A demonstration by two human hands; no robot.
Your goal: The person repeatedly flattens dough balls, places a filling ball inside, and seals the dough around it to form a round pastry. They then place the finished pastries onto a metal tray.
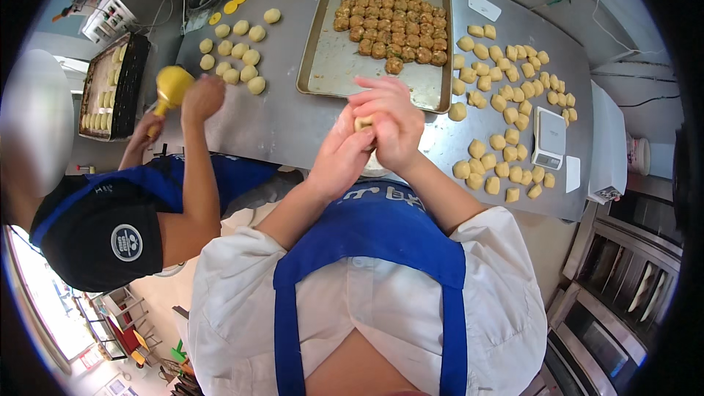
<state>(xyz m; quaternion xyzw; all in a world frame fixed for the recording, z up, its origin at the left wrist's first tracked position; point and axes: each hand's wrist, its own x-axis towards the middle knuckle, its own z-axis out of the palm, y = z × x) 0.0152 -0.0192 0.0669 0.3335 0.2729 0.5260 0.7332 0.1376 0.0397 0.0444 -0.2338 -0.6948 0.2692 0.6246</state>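
Note:
My left hand (342,148) and my right hand (397,131) are cupped together around a small piece of pale dough (363,122). Fingers and thumbs press at its sides, and most of it is hidden by them. Just beyond my hands lies a metal baking tray (334,72) bearing closely packed balls of brown filling (412,27) with green flecks. To the right, many cut pieces of yellow dough (498,102) are scattered on the steel table (286,115). Partly covered below my hands is a whitish round thing (375,166), not clear enough to name.
A co-worker (99,231) on the left holds a yellow round-headed tool (174,86) near smooth dough balls (251,56). A dark tray (124,88) carries shaped dough. Digital scales (550,132) and a white card (572,174) lie right; ovens (599,341) stand lower right.

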